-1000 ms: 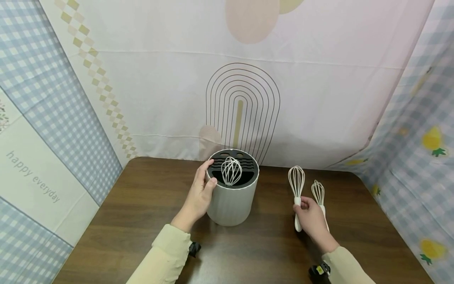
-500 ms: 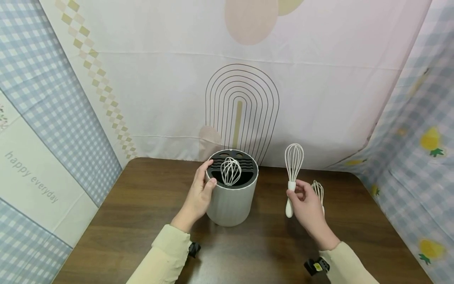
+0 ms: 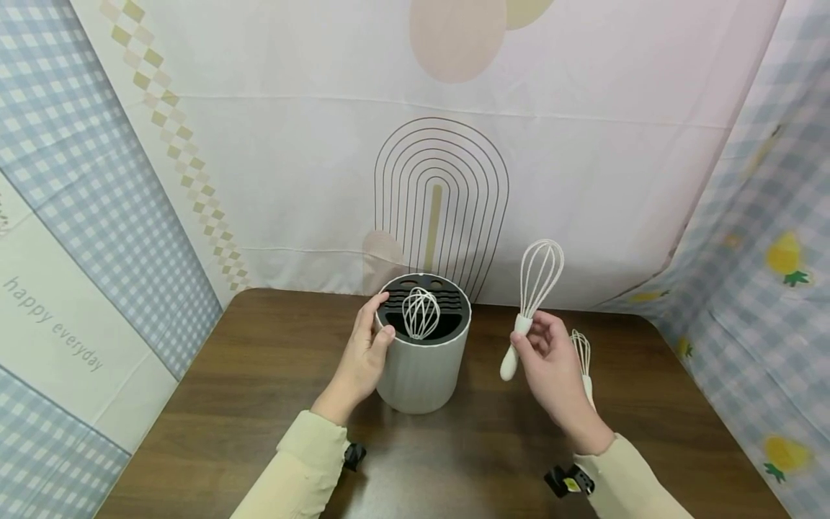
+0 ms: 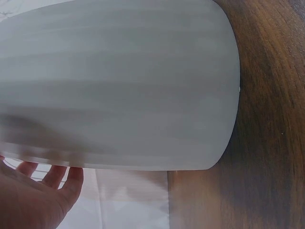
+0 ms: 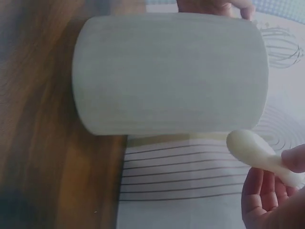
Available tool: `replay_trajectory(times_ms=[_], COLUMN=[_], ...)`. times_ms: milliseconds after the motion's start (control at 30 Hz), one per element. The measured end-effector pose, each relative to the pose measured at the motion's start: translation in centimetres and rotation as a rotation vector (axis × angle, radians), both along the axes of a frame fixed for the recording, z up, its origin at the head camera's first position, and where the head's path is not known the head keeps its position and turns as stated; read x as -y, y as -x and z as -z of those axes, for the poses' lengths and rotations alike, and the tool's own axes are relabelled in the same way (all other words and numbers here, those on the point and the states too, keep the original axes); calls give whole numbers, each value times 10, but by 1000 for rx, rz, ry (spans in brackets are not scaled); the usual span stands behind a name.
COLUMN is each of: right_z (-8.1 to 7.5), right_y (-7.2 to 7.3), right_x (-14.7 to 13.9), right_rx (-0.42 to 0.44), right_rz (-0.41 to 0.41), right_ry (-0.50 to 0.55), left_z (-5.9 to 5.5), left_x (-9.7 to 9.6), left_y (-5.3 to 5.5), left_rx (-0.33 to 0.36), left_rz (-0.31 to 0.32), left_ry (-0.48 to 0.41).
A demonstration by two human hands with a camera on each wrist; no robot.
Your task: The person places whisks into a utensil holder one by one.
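Right of the holder (image 3: 418, 378), our right grip (image 3: 556, 366) pinches a whisk (image 3: 523, 324) at the top of its handle, wire head up. Compared with a second ago, we have it higher above the table (image 3: 259, 375) and its handle end tipped toward the holder, leaving a second whisk (image 3: 586, 382) lying beside that grip. Our left grip (image 3: 358, 364) stays curled at the holder's rim; a third whisk (image 3: 421, 313) pokes from the large slot.
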State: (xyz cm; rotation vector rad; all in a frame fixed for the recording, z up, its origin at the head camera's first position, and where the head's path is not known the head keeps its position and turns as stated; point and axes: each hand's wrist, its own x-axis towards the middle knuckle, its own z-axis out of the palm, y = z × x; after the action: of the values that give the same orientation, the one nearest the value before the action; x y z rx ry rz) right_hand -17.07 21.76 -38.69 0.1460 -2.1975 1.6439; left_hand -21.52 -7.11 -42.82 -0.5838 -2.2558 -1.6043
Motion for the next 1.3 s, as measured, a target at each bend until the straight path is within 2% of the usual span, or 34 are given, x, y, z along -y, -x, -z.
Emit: replay_trajectory(times_ms=[367, 400, 600, 633, 767, 867, 1033, 1100, 1300], right_z=[-25, -27, -37, -38, -44, -45, -46, -48, -62], right_y=[-3, -3, 4, 5, 10, 12, 13, 12, 1], right_x=[24, 26, 36, 38, 48, 54, 63, 67, 83], right_rx=[-152, -166, -225, -236, -277, -294, -289, -276, -246], right_rz=[-100, -108, -135, -139, -154, -161, -167, -171, -197], right_ry=[154, 161, 160, 160, 159, 156, 153, 140, 23], left_z=[0, -5, -4, 2, 1, -6, -30, -36, -37], left_x=[0, -1, -1, 0, -1, -3, -5, -5, -5], left_y=[1, -3, -3, 1, 0, -4, -21, -25, -26], left_rx=[2, 4, 7, 5, 9, 16, 31, 31, 20], left_rz=[-6, -3, 0, -3, -6, 5, 27, 28, 23], left_ry=[-4, -7, -4, 0, -6, -21, -34, -32, -34])
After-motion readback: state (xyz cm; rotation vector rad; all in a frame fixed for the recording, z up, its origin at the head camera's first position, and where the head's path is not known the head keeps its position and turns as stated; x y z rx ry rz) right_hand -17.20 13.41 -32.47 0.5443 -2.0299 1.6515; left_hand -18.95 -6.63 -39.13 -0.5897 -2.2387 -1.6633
